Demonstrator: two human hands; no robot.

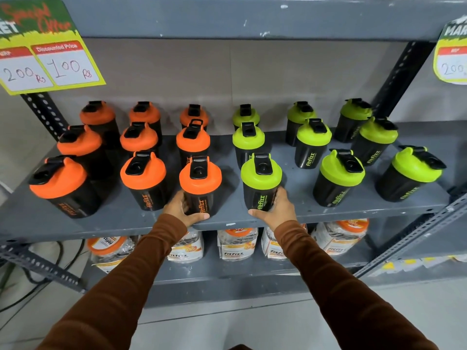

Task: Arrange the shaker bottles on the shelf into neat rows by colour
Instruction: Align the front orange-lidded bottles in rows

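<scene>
We've got both hands on the grey shelf [121, 218] now, one bottle each. Our left hand [180, 207] wraps the base of the front orange bottle [201, 184]: thumb lying along the front at the bottom, fingers [182, 198] curled round the left side. Our right hand [276, 207] grips the front green bottle [261, 181] the same way, thumb across the front low down, fingers tucked behind the right side. Both bottles stand upright near the shelf's front edge, side by side with a clear gap between them, black flip caps pointing back.

Look left: eight more orange-lidded bottles [142, 173] in three files running to the back, nine orange in all. Look right: eight more green-lidded bottles [342, 170], nine green in all, though the outer ones sit a bit staggered and their caps turn at different angles. The neighbour at our left, an orange one, stands just beside our fingers; on the right the nearest green one is well apart from our hand.

Up top left a yellow price sign [48, 61] hangs on the upper shelf, reading 200 and 100, and another sign [452, 54] peeks in at the right edge. Below us, jars [236, 245] with orange lids fill the lower shelf, partly hidden by our brown sleeves [131, 279].
</scene>
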